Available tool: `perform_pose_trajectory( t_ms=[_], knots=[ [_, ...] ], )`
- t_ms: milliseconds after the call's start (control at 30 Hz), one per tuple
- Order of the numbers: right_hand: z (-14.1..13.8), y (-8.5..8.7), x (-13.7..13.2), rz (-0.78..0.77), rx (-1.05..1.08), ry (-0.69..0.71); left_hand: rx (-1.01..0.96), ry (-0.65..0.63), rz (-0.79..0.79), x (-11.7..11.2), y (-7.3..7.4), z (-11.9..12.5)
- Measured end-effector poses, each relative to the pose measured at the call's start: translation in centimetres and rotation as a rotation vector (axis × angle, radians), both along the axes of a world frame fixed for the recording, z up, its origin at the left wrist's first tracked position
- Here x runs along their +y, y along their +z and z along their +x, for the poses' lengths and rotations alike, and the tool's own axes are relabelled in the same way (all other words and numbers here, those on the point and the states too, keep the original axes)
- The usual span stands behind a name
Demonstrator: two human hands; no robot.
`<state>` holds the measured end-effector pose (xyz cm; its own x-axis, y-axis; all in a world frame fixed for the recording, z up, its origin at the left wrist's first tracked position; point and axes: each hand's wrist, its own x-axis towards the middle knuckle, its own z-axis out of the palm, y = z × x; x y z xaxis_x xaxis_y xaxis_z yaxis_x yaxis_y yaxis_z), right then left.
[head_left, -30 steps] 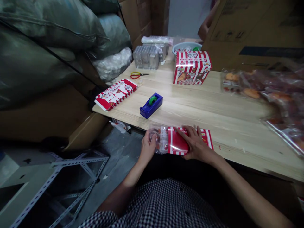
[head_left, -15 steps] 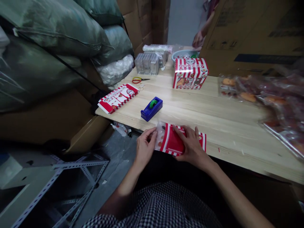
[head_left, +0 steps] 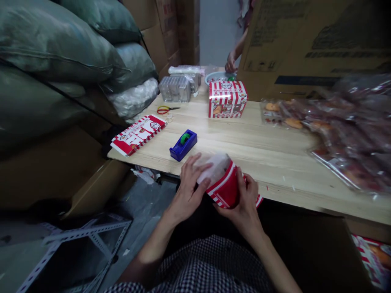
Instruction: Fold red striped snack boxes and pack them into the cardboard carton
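A red-and-white striped carton (head_left: 227, 189) is held up off the near edge of the wooden table (head_left: 275, 142), its open end facing up. A clear plastic bag (head_left: 214, 165) of small items sticks out of that opening. My left hand (head_left: 187, 185) has its fingers pressed on the bag at the carton's mouth. My right hand (head_left: 242, 201) is wrapped round the carton's right side and bottom.
On the table lie a blue tape dispenser (head_left: 183, 145), a stack of flat striped cartons (head_left: 137, 134), scissors (head_left: 165, 109), a made-up striped box (head_left: 227, 99), clear containers (head_left: 177, 87) and several bags of toy food (head_left: 345, 122). Another person's hand (head_left: 230, 65) is at the far end. Sacks (head_left: 76, 61) are stacked at the left.
The carton lay flat on the table edge under both hands; now it is lifted and stood up, with the bag further inside it. The view has shifted left.
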<state>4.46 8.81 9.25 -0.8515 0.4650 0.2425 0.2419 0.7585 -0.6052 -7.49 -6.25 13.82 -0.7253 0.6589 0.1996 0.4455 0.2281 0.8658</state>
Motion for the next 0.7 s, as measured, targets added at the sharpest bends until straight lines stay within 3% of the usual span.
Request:
perform_pose_trajectory(
  t_ms=[67,167,300,433,533,700],
  knots=[
    [0.4,0.7,-0.9,-0.048,0.082,-0.117,-0.194,0.056,0.123,0.4,0.1,1.4],
    [2.1,2.2,-2.0,-0.161,0.160,-0.191,-0.545,0.002,0.236,0.4,0.1,3.5],
    [5.1,3.8,-1.6,-0.671,0.277,-0.231,-0.586,-0.131,0.169,-0.7,0.1,4.6],
    [6.3,3.0,-1.0,-1.142,0.262,-0.296,-0.596,-0.279,0.115,-1.1,-0.6,5.6],
    [6.2,1.9,-1.8,-1.315,0.273,-0.323,-0.739,-0.204,0.128,-0.9,-1.0,6.5],
    [6.5,1.3,-2.6,-1.386,0.280,-0.321,-0.850,-0.054,0.129,-0.5,-2.0,7.0]
  ],
)
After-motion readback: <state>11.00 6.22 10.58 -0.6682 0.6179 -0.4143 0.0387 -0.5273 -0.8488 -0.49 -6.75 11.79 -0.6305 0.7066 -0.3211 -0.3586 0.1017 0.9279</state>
